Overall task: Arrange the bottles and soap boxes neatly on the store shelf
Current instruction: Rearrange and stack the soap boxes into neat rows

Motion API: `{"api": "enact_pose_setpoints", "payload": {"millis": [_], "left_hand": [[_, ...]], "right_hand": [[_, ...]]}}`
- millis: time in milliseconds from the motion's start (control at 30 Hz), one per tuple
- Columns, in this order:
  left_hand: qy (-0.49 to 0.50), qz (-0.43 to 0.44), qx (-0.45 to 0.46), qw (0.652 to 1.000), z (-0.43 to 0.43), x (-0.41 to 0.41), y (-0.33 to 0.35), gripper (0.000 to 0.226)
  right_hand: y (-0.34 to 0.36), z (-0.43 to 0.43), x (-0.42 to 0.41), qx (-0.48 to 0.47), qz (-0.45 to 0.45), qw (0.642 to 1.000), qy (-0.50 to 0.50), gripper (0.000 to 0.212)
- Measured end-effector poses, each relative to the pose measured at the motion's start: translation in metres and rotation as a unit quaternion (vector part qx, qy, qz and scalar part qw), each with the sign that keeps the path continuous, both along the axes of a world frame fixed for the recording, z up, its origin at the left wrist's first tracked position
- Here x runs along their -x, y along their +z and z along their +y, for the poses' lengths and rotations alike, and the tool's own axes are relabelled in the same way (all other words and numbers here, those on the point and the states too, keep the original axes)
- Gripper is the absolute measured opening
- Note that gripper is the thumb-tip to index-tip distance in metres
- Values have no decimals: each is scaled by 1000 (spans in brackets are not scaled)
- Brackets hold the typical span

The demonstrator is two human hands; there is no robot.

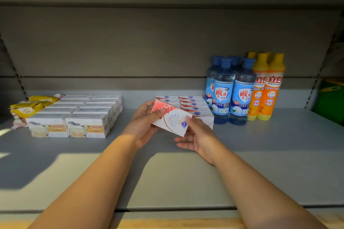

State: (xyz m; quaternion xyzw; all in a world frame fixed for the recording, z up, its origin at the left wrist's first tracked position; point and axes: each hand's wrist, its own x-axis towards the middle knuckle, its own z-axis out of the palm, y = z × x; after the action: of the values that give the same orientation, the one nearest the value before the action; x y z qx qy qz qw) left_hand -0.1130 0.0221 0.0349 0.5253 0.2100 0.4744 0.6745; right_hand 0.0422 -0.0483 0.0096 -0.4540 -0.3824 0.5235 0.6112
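A red-and-white soap box (172,120) is held tilted above the grey shelf (279,145), in front of two rows of matching red-and-white soap boxes (191,105). My left hand (145,122) grips its left end, fingers curled round the top edge. My right hand (199,135) touches its right end with thumb and fingertips, the lower fingers spread loosely below. To the right stand several blue bottles (232,89) and orange bottles with yellow caps (266,87). A block of white soap boxes with a sheep picture (78,115) sits at the left.
Yellow soap packets (29,107) lie in a loose heap at the far left. A green object (331,98) shows beyond the shelf's right upright. The grey back panel (130,46) rises behind everything. The shelf's front lip (176,210) runs under my forearms.
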Motion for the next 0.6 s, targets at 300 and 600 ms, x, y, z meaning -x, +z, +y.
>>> {"api": "enact_pose_setpoints", "payload": {"millis": [300, 600], "left_hand": [[-117, 50, 19, 992, -6, 3, 4, 50], [-77, 35, 151, 985, 1, 5, 1, 42]], "right_hand": [[-1, -2, 0, -150, -55, 982, -103, 20], [-5, -7, 7, -301, -270, 904, -138, 51]]}}
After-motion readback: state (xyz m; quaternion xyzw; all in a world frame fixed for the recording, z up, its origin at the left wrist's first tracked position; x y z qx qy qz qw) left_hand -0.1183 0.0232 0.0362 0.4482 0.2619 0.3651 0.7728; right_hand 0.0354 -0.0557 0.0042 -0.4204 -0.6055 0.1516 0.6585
